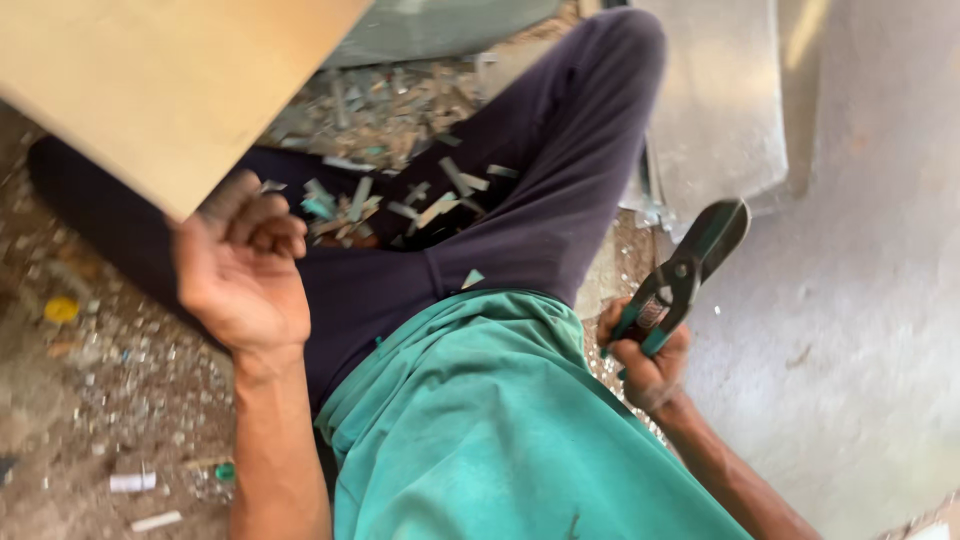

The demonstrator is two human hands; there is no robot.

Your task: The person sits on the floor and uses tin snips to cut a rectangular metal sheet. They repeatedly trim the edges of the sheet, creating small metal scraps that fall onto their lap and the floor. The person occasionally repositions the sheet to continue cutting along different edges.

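Across the upper left, from nine o'clock up to twelve, a flat tan board (160, 85) fills the corner; its lower corner comes down to the left hand (240, 270). That hand's grip is closed on the board's edge, fingers curled over it, palm turned toward the camera. Whether the thumb also presses the board I cannot tell.

At the centre and down to six o'clock sits the person's own body: a green shirt (500, 430) below, and dark trousers (540, 170) running from the middle up to one o'clock, the knee bent. On the lap, just above the centre, lie many small pale metal offcuts (420, 200), scattered loosely, with more of them heaped on the ground at twelve o'clock.

Toward two o'clock a dull grey metal sheet (715, 110) lies flat on the floor (860, 300), which is grey concrete along the right side.

At four o'clock the right hand (650, 365) is held low beside the hip. Its grip is wrapped tight around the green handles of a pair of tin snips (690, 275), whose blades point up toward two o'clock and look closed, well apart from the board.

At eight o'clock the dirt ground (90, 400) is strewn with tiny scraps, among them a small white tube (132, 482).
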